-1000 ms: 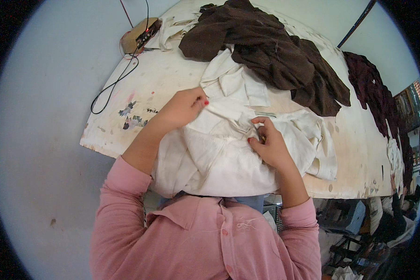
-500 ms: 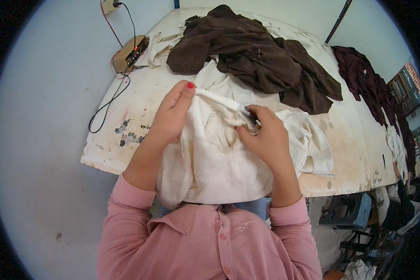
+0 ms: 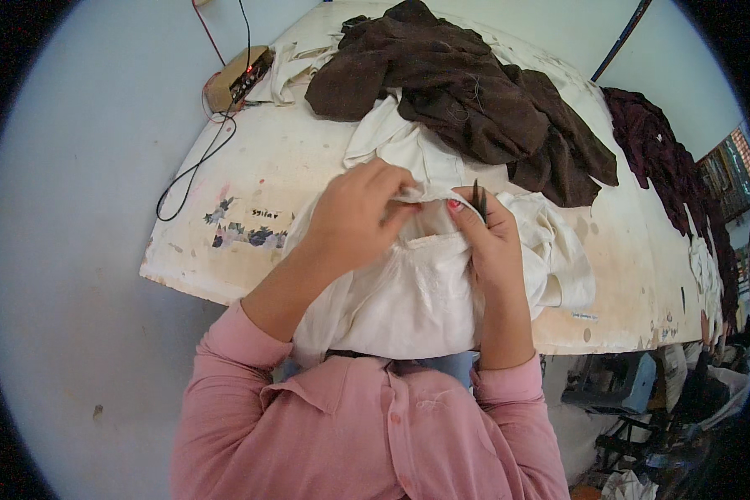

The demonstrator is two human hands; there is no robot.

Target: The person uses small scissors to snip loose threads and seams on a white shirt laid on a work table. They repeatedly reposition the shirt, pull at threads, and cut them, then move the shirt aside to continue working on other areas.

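Note:
A white garment (image 3: 408, 287) hangs over the table's near edge and against my lap, its opening facing up. My left hand (image 3: 350, 212) is closed, pinching the edge of that opening, with its fingertips partly hidden by the cloth. On the other side, my right hand (image 3: 498, 242) grips the same edge between thumb and fingers. Small dark thread snips (image 3: 479, 200) stick up out of my right hand, their points upward and clear of the cloth. The rest of the tool is hidden in the fingers.
A dark brown garment (image 3: 442, 92) lies heaped across the stained white table (image 3: 225, 175), over more white cloth (image 3: 392, 137). At the back left stands a box with a lit red light (image 3: 237, 81) and black cable. Maroon cloth (image 3: 654, 142) lies along the right edge.
My left hand has moved right and down along the opening's edge, closer to my right hand. The snips, earlier lying over the edge, now point upward. The view has shifted slightly.

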